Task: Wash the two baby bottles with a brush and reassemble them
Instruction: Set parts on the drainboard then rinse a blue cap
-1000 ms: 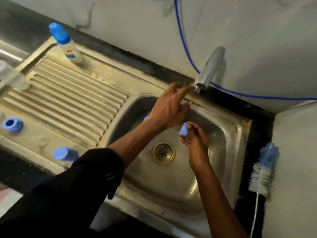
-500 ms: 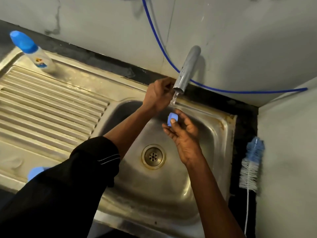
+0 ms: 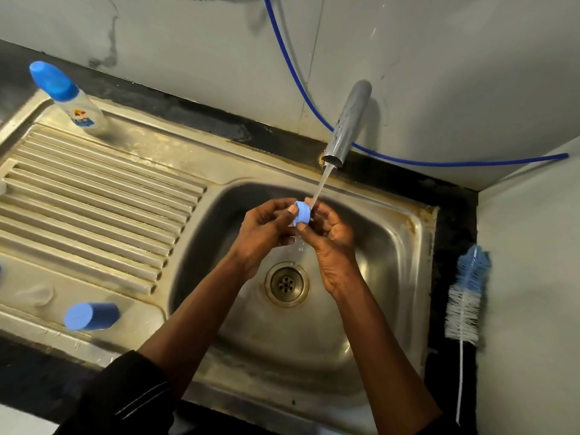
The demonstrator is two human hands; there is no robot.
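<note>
left hand point(image 3: 263, 235) joined right hand point(image 3: 331, 241) on one ring point(image 3: 303, 214).

Your left arm wears a black long sleeve point(image 3: 125, 400), below and left of the drain point(image 3: 286, 284). It ends in a loose, bunched cuff well short of the wrist, so the forearm beyond it is bare. Thin pale lines run across the fabric near that cuff. Your left hand point(image 3: 263, 233) and right hand point(image 3: 329, 237), just above the drain, are bare, with short pale nails, and the right forearm is uncovered too
</note>
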